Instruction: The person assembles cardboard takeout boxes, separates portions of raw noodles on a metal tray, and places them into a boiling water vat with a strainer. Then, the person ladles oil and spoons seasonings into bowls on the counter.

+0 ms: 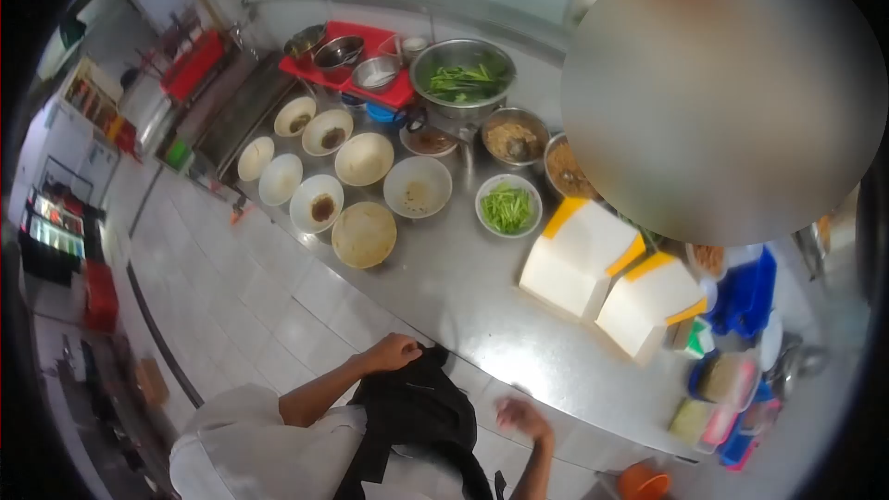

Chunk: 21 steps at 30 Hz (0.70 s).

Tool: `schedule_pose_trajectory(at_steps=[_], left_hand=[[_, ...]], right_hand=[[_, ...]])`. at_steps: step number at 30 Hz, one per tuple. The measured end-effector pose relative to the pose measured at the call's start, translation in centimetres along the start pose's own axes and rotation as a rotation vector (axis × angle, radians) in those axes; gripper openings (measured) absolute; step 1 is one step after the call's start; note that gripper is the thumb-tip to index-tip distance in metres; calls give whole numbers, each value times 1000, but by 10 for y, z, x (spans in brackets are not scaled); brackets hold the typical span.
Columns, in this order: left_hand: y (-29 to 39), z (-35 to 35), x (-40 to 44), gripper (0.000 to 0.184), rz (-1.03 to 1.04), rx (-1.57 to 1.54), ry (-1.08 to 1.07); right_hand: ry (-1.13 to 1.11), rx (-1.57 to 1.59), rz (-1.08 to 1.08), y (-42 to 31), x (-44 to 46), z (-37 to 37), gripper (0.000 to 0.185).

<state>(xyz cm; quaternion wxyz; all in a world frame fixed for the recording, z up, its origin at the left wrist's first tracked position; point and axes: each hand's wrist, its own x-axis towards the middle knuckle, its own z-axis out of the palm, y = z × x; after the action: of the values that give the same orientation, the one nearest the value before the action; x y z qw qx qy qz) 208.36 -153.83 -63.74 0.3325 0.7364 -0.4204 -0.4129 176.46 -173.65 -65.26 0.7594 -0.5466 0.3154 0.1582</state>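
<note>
My left hand (393,353) curls its fingers by my black apron (417,398); whether they grip it, I can't tell. My right hand (525,418), blurred, hangs fingers apart. The nearer open box (639,317), on the surface (463,301), seems light, crushable, best held by its outer walls.

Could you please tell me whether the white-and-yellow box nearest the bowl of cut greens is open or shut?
Open: the box has its yellow flaps spread and its white inside showing.

Left hand (393,353) curls by apron (417,403); right hand (525,418) blurs.
</note>
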Motion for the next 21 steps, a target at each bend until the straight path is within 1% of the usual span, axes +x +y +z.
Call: schedule_pose_trajectory(at_steps=[1,2,3,4,5,6,7,8,9,10,11,12,13,14,15,16,17,18,19,21], left_hand=[[-18,1,-3,21,-73,70,-5],[-35,1,-6,22,-148,149,-9],[-47,0,-11,22,-148,135,0],[-56,0,-19,23,-293,-70,86],[-69,3,-29,24,-434,-270,173],[-101,17,-41,20,-497,-413,310],[-149,39,-66,16,-399,-387,448],[-194,59,-90,13,-299,-345,580],[-193,62,-121,12,-525,-736,683],[-193,73,-146,14,-708,-725,832],[-184,78,-173,15,-876,-802,881],[-175,84,-202,17,-1052,-886,937],[-172,98,-227,17,-1080,-905,998],[-165,115,-253,19,-1155,-960,1097],[-160,140,-276,21,-1224,-1021,1188],[-154,162,-291,21,-1243,-1044,1228],[-150,180,-305,22,-1367,-1091,1158],[-145,195,-312,22,-1486,-1130,1066],[-138,210,-311,22,-1492,-1135,1058],[-117,229,-306,25,-1387,-1164,820]], right_hand=[[158,-67,-123,-62,16,-6,19],[394,-631,-375,-117,44,-24,20],[563,-844,-431,-219,53,-14,11],[642,-764,-828,-274,91,-19,8],[687,-707,-903,-345,111,-5,8],[658,-653,-1046,-399,142,0,9],[771,-1060,-1148,-441,178,-8,12],[868,-1228,-1202,-476,217,-10,14],[894,-1421,-1100,-504,249,-16,19],[902,-1685,-921,-517,277,-26,20],[888,-1937,-741,-527,308,-36,21],[791,-1928,-460,-537,343,-47,14],[709,-1964,-418,-543,345,-45,17],[694,-1857,-396,-548,346,-44,17],[724,-1909,-503,-547,345,-52,18],[755,-1930,-525,-551,342,-61,22],[853,-1889,-643,-551,293,-36,21],[843,-1736,-857,-548,266,-41,19],[836,-1574,-1045,-542,243,-52,21],[898,-1191,-1210,-513,191,-64,24]])
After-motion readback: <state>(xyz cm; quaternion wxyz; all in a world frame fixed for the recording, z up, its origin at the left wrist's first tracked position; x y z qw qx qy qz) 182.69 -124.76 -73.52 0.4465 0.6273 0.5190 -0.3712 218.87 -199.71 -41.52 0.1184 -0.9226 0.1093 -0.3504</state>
